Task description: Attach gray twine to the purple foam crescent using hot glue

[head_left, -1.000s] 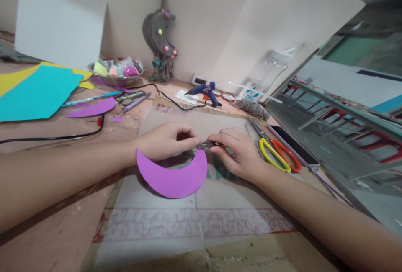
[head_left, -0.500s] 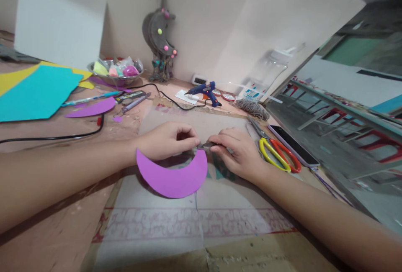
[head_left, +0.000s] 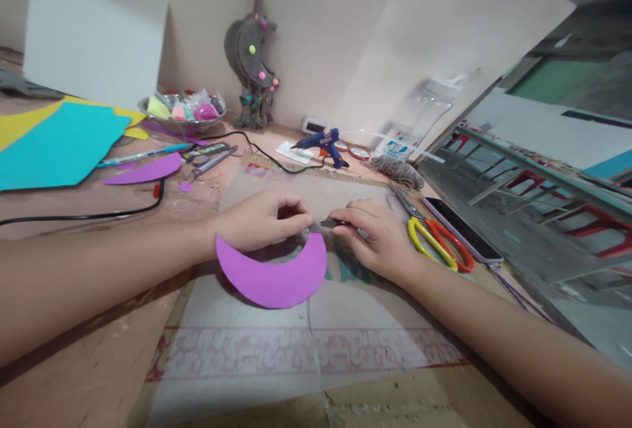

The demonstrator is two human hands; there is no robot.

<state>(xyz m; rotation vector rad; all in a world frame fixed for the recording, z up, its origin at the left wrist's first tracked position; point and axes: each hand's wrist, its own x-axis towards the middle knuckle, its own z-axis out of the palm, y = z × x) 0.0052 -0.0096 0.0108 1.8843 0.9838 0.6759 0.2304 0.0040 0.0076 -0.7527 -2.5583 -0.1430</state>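
A purple foam crescent [head_left: 274,276] lies on a pale printed mat [head_left: 301,342] in front of me. My left hand [head_left: 261,220] rests on its upper edge with fingers pinched together at the crescent's right tip. My right hand [head_left: 372,238] is closed on a small dark metal tool [head_left: 326,224] whose tip meets the left fingers at that same corner of the foam. What exactly the left fingers pinch is too small to name.
Yellow-and-orange scissors [head_left: 434,242] and a phone [head_left: 461,228] lie right of my right hand. A blue glue gun [head_left: 320,144], twine [head_left: 396,171], a bowl of pompoms [head_left: 182,112], a grey moon ornament [head_left: 251,59], foam sheets [head_left: 54,145], pens and a black cable [head_left: 89,216] fill the back and left.
Hardly anything moved: the purple crescent and both hands shifted very slightly upward, still pinched together at the crescent's right tip.
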